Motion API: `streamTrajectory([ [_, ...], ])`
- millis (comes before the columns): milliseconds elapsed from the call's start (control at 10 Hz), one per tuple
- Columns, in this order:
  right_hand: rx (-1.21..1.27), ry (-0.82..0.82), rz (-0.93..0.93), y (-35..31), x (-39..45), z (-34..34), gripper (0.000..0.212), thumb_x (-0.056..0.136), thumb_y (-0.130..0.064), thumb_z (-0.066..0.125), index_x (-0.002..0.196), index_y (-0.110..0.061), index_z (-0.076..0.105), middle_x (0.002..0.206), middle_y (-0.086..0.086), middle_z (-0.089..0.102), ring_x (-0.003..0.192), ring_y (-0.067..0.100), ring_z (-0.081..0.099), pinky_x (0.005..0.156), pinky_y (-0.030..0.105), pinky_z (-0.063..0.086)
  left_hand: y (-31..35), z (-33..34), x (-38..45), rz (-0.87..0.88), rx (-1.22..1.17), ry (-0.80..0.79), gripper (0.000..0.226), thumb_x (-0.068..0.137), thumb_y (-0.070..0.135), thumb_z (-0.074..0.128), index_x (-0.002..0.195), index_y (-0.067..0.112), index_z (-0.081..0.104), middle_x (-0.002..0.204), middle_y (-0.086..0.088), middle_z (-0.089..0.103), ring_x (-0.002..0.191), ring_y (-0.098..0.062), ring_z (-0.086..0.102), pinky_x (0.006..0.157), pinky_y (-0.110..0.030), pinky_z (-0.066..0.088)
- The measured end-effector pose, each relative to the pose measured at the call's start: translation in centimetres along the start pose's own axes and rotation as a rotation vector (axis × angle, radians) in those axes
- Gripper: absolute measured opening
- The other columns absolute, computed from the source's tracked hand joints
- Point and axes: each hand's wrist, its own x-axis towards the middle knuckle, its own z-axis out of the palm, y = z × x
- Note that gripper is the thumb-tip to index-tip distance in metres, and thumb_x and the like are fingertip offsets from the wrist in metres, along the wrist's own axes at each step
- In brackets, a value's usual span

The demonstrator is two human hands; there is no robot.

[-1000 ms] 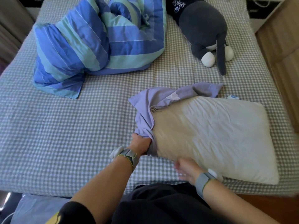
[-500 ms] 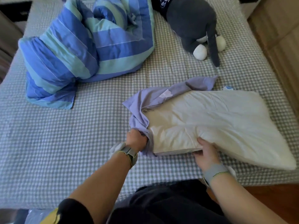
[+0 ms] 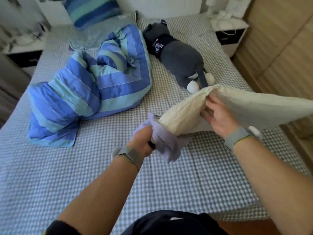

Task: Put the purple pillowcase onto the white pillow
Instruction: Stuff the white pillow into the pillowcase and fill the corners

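Note:
The white pillow [image 3: 250,106] is lifted off the bed and stretches from the middle to the right edge of the view. My right hand [image 3: 218,114] grips it from below, fingers dug into its near side. The purple pillowcase [image 3: 162,141] is bunched up around the pillow's left corner. My left hand [image 3: 142,141] clutches that bunch in a fist, just above the checked bedsheet [image 3: 67,167]. Most of the pillowcase is crumpled and its opening is hidden.
A blue and teal striped duvet [image 3: 81,92] lies heaped at the left of the bed. A grey plush toy [image 3: 176,56] lies behind the pillow. Nightstands [image 3: 232,36] flank the bed's head, and a wooden wardrobe [image 3: 279,39] stands at the right.
The pillow has been raised from the bed with my right hand under it. My left hand has gathered the pillowcase into a tight bunch. My head has tilted up, showing more of the room.

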Motion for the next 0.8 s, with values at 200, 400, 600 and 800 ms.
streamTrajectory([
  [200, -0.363, -0.168, -0.192, 5.6, -8.7, 4.0, 0.031, 0.088, -0.010, 0.061, 0.116, -0.023, 0.059, 0.109, 0.001, 0.067, 0.097, 0.017, 0.066, 0.087, 0.042, 0.055, 4.7, 1.4, -1.6, 0.008, -0.260, 0.063, 0.044, 0.105, 0.018, 0.037, 0.143, -0.004, 0.043, 0.148, -0.016, 0.047, 0.139, -0.033, 0.041, 0.116, -0.041, 0.034],
  [400, -0.620, -0.194, -0.094, 8.8, -9.5, 3.4, 0.023, 0.093, -0.025, 0.062, 0.083, -0.005, 0.059, 0.080, 0.023, 0.059, 0.071, 0.028, 0.065, 0.063, 0.049, 0.056, 2.1, 2.0, -0.6, 0.058, -0.233, 0.139, 0.036, 0.106, 0.010, 0.031, 0.131, 0.000, 0.053, 0.155, -0.013, 0.040, 0.143, -0.028, 0.037, 0.108, -0.038, 0.036],
  [600, -0.358, -0.277, 0.058, 3.6, -10.9, 1.8, 0.050, 0.091, -0.049, 0.062, 0.129, -0.016, 0.060, 0.127, 0.022, 0.060, 0.119, 0.040, 0.056, 0.100, 0.057, 0.046, 0.3, 0.1, -1.3, 0.029, -0.283, -0.036, 0.028, 0.102, 0.007, 0.039, 0.120, -0.004, 0.057, 0.111, -0.024, 0.070, 0.106, -0.029, 0.067, 0.063, -0.036, 0.062],
  [800, -0.646, -0.519, -0.008, 2.3, -10.7, 4.9, 0.040, 0.098, -0.040, 0.057, 0.091, -0.001, 0.049, 0.074, 0.017, 0.046, 0.058, 0.028, 0.046, 0.054, 0.041, 0.039, -2.5, -2.1, -1.3, 0.244, -0.047, -0.178, 0.035, 0.107, 0.023, 0.042, 0.111, -0.004, 0.064, 0.088, -0.018, 0.073, 0.073, -0.027, 0.071, 0.058, -0.032, 0.057],
])
